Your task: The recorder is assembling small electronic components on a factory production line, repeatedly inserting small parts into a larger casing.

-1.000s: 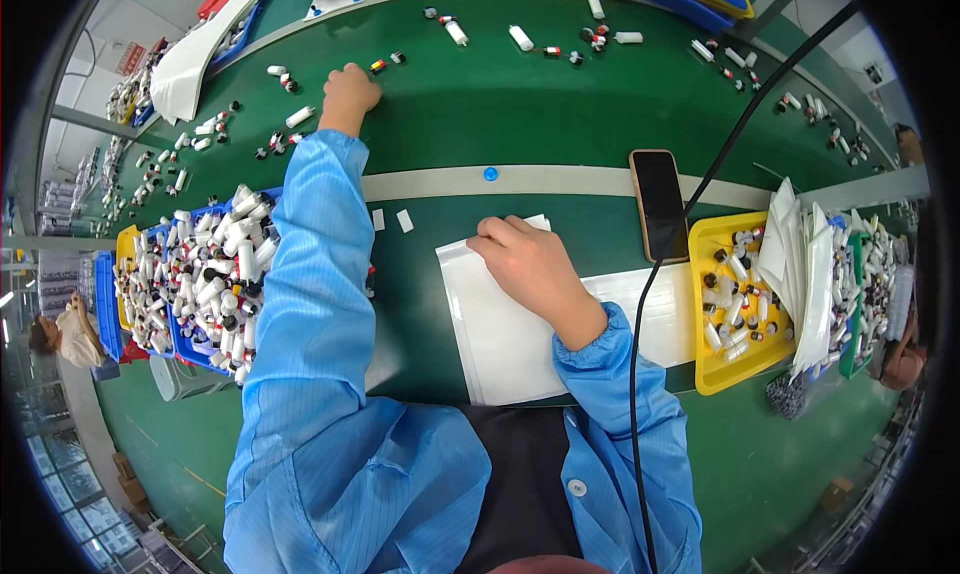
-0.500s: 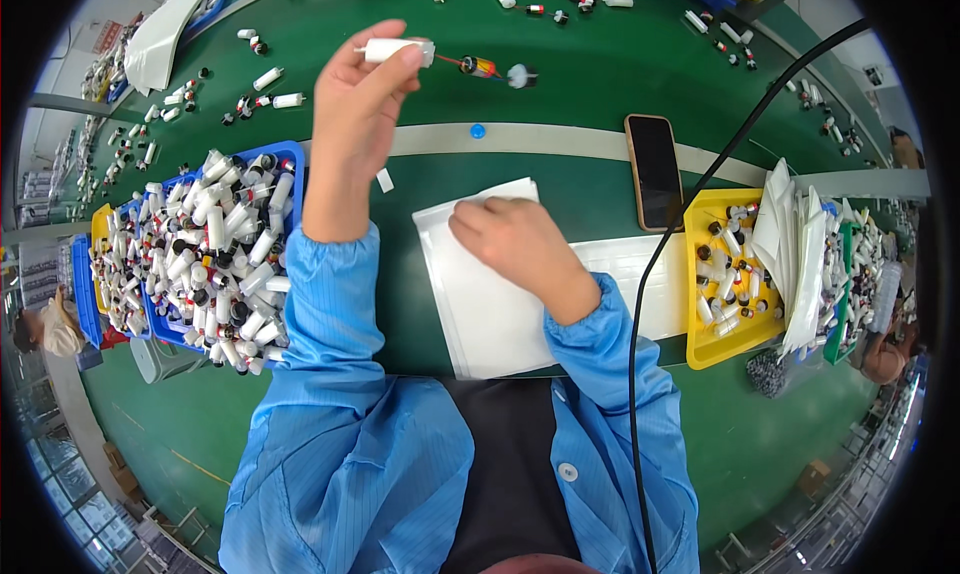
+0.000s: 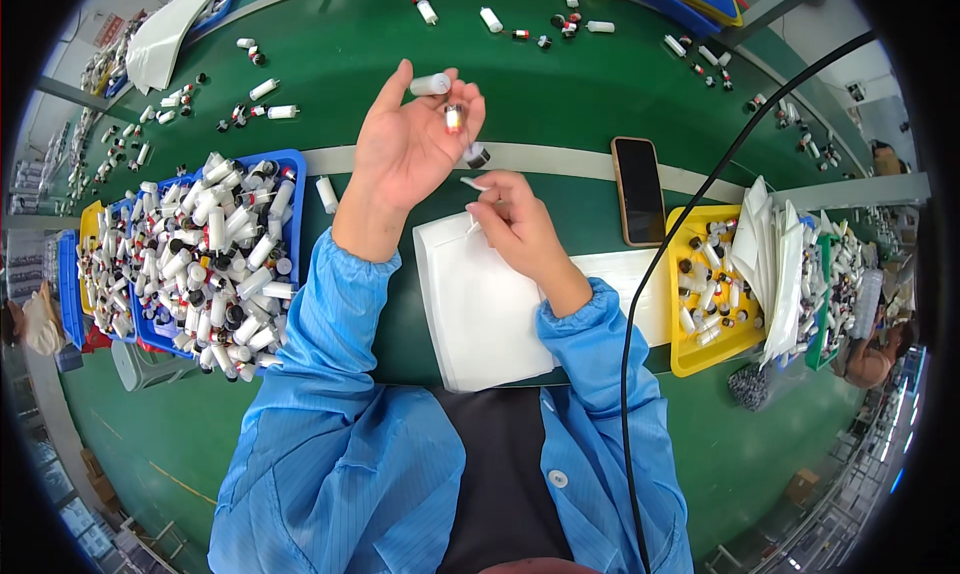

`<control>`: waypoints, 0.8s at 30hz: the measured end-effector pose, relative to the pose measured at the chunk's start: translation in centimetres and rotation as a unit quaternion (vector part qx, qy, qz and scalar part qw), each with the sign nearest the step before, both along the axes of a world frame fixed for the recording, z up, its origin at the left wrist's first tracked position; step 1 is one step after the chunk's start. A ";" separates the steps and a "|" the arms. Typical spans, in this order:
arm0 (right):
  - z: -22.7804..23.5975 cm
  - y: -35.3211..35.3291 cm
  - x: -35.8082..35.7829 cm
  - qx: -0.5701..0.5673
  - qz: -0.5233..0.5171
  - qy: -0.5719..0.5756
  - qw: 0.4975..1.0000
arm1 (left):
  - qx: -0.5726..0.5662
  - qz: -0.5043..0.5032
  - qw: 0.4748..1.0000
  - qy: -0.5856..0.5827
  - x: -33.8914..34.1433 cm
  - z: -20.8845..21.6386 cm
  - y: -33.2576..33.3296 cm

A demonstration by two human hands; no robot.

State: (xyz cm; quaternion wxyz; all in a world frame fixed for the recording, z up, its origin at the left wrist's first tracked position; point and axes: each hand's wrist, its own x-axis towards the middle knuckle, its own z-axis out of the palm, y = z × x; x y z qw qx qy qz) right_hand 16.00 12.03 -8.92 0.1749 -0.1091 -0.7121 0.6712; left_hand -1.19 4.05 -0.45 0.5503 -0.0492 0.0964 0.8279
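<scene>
Palm up over the light strip on the green bench, my left hand has its thumb apart and its fingers curled. A white cylinder lies across its fingers. Beside it are a small part with an orange and red band and a black-and-clear cap, which hangs by the fingertips. Just to the right, my right hand pinches a small white slip between thumb and finger. Under that hand lies a stack of white sheets.
A blue bin heaped with white cylinders stands at left; a yellow tray with similar parts is at right. A phone lies near the tray. A black cable crosses the view. Loose parts are scattered across the bench's far side.
My left hand has moved right and nearer and turned palm up, with the cylinder and its parts. My right hand has lifted off the sheets and now pinches a small white slip.
</scene>
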 end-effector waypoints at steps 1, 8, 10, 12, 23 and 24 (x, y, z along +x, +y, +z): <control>0.1 0.1 0.0 -0.020 0.009 0.001 1.000 | 0.003 -0.007 1.000 -0.016 0.0 0.2 0.0; -0.3 0.1 -0.4 0.080 0.040 -0.020 0.996 | 0.008 -0.001 0.996 0.089 0.6 0.2 0.3; -0.4 0.0 -0.6 -0.004 -0.011 0.027 1.000 | 0.003 0.007 0.992 0.128 0.7 0.6 0.5; 0.2 0.1 -0.2 -0.158 -0.112 0.102 0.976 | -0.038 0.035 0.982 0.180 1.6 1.4 0.8; 2.8 1.2 -0.7 0.150 -0.259 0.299 0.906 | -0.071 -0.046 0.894 0.440 4.2 0.2 1.9; 2.8 1.3 -0.6 0.172 -0.266 0.302 0.899 | -0.107 -0.072 0.860 0.493 3.7 -0.2 1.8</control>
